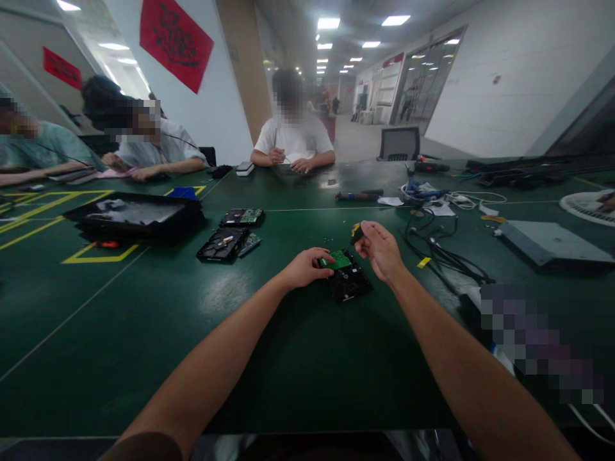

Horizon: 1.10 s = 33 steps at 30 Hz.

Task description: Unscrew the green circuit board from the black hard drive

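A black hard drive point(353, 286) with a green circuit board point(340, 260) on its upper face lies on the table in front of me. My left hand point(310, 267) grips its left side, fingers on the board's edge and thumb along the near side. Closed around the yellow and black handle of a screwdriver point(356, 234) is my right hand point(380, 250). The tool points down at the far right part of the board; whether its tip sits in a screw is too small to tell. Several tiny screws point(328, 240) lie just beyond the drive.
Left of the drive lie another opened drive point(222, 245) and a drive with its board showing point(243, 217). A black tray point(139, 214) stands farther left. Cables point(439, 253) and a grey metal box point(552, 243) are on the right. A person point(294, 137) sits opposite.
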Motion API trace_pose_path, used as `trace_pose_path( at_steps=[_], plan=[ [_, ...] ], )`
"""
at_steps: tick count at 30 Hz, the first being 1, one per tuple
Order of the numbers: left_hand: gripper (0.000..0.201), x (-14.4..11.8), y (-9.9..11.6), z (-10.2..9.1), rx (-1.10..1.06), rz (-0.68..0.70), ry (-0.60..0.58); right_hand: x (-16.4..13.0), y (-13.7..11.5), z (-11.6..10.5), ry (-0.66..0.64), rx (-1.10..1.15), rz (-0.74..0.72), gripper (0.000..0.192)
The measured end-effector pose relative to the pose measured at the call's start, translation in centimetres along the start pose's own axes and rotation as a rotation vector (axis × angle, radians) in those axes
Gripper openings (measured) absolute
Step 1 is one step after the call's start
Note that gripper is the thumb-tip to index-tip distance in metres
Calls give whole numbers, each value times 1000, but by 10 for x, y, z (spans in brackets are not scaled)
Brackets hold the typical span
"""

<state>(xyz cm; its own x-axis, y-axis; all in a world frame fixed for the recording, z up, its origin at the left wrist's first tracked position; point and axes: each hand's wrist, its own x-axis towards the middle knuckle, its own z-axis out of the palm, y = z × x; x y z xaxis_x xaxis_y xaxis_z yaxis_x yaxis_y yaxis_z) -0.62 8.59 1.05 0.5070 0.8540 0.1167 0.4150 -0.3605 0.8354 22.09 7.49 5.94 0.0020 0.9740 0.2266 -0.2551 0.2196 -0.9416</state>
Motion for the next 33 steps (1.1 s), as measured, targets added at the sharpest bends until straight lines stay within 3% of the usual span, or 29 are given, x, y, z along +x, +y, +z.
trace_pose_path(
  at_steps=[14, 20, 26, 33],
  plan=[
    [34, 0, 3, -2, 9, 4, -10, 1, 6, -4, 33, -191, -163, 33],
    [34, 0, 1, -2, 12, -1, -15, 2, 6, -4, 48, -170, -140, 34],
    [34, 0, 0, -1, 5, 8, -13, 0, 5, -1, -26, -33, -87, 34],
    [34, 0, 1, -1, 22, -5, -13, 2, 3, -3, -67, 20, -39, 46]
  ],
)
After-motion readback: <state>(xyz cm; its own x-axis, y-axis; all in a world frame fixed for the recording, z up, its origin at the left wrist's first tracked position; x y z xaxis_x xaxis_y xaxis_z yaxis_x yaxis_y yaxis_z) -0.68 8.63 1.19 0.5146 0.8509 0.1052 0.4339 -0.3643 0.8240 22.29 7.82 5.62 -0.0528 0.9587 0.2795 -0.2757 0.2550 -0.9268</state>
